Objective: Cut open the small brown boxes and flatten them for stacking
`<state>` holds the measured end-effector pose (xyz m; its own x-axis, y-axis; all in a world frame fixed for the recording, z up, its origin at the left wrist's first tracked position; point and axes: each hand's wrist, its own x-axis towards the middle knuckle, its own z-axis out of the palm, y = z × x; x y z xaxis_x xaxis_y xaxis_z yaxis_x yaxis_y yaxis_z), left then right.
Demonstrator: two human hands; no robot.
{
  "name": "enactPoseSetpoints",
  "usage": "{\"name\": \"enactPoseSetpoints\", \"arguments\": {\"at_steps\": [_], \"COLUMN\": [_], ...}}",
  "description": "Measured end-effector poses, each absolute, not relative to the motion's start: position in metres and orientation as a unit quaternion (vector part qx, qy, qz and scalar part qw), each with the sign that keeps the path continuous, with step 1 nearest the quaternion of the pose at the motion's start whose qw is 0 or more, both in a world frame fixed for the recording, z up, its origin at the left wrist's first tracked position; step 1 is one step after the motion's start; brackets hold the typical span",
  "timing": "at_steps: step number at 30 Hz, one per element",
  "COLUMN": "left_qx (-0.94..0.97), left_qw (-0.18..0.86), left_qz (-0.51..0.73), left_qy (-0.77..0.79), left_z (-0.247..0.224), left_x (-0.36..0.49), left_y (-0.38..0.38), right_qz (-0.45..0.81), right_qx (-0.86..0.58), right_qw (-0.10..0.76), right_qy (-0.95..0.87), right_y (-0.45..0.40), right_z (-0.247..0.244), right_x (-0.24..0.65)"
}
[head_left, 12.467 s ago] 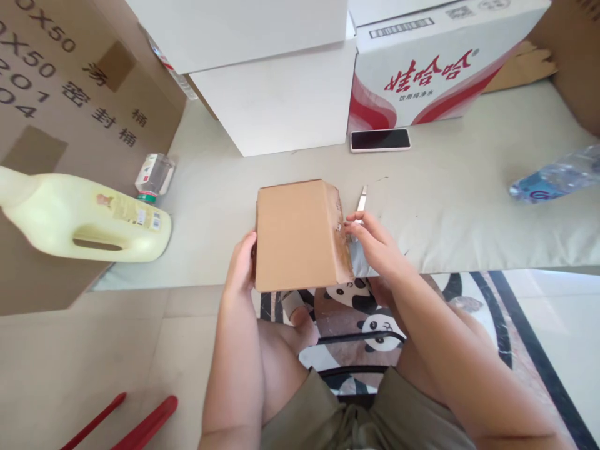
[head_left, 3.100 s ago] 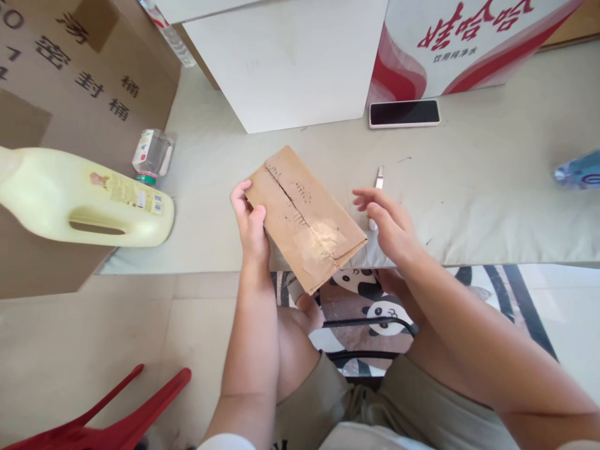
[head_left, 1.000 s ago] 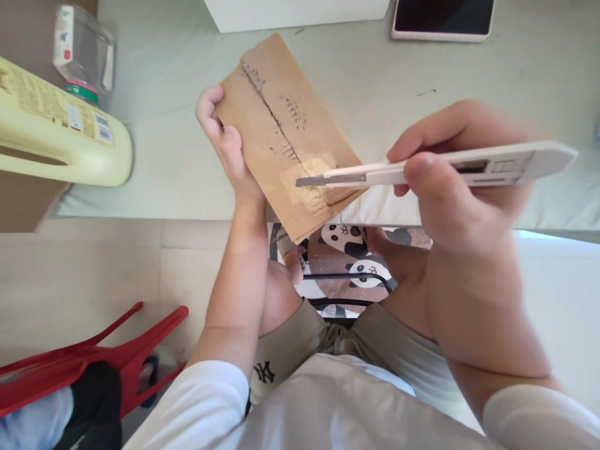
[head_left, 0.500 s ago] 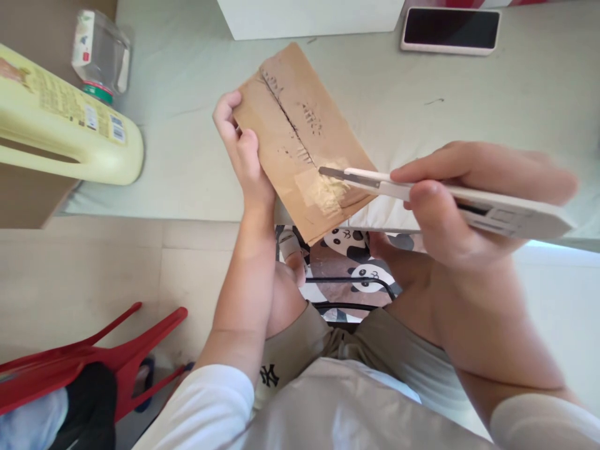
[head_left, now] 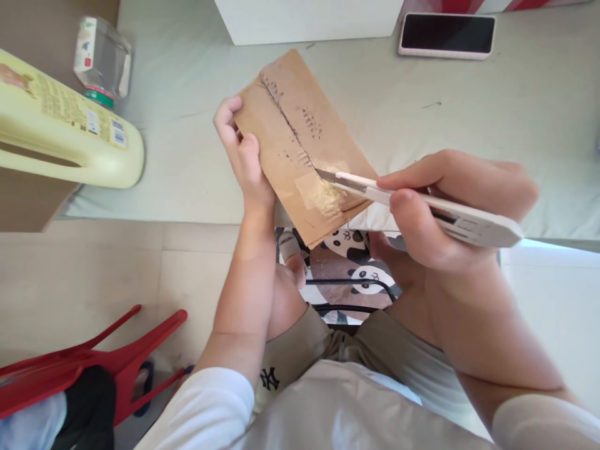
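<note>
A small brown cardboard box (head_left: 285,162), taped at its lower end, lies tilted at the front edge of the table. Along its top runs a dark seam with rough scratch marks on both sides. My left hand (head_left: 246,153) grips the box by its left side, thumb on top and fingers wrapped around the edge. In my right hand (head_left: 450,212) is a white utility knife (head_left: 403,203), its blade extended. The blade tip touches or hovers just over the lower end of the seam, beside a pale, shiny patch of tape.
A phone (head_left: 447,34) lies at the back right near a white box (head_left: 309,19). To the left are a large yellow bottle (head_left: 112,150) and a clear plastic container (head_left: 107,62) with a green lid. A red stool (head_left: 122,362) stands on the floor at lower left.
My right hand and the utility knife have shifted left, and the knife's handle now slants down more to the right. The blade tip remains near the seam's lower end. My left hand keeps its grip.
</note>
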<state>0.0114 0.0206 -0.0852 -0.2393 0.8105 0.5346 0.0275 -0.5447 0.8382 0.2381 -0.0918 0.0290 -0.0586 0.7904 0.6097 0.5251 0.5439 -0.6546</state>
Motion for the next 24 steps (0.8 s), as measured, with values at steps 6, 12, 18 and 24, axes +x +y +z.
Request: {"name": "enactPoseSetpoints", "arguments": {"at_steps": [6,12,18,24], "left_qx": [0.57,0.578,0.572,0.551], "left_qw": [0.285,0.294,0.304,0.318], "left_qz": [0.676,0.67,0.673,0.679], "left_qy": [0.37,0.36,0.357,0.366], "left_z": [-0.08,-0.083,-0.086,-0.083], "left_x": [0.008,0.008,0.008,0.013], "left_y": [0.016,0.014,0.016,0.014], "right_qz": [0.11,0.123,0.135,0.188], "right_qx": [-0.468,-0.504,-0.495,-0.471], "right_qw": [0.566,0.525,0.517,0.571], "right_qy": [-0.67,-0.675,-0.686,-0.645], "right_y": [-0.093,-0.1,-0.1,-0.094], "right_z": [0.023,0.032,0.03,0.018], "right_x": [0.233,0.236,0.243,0.232]}}
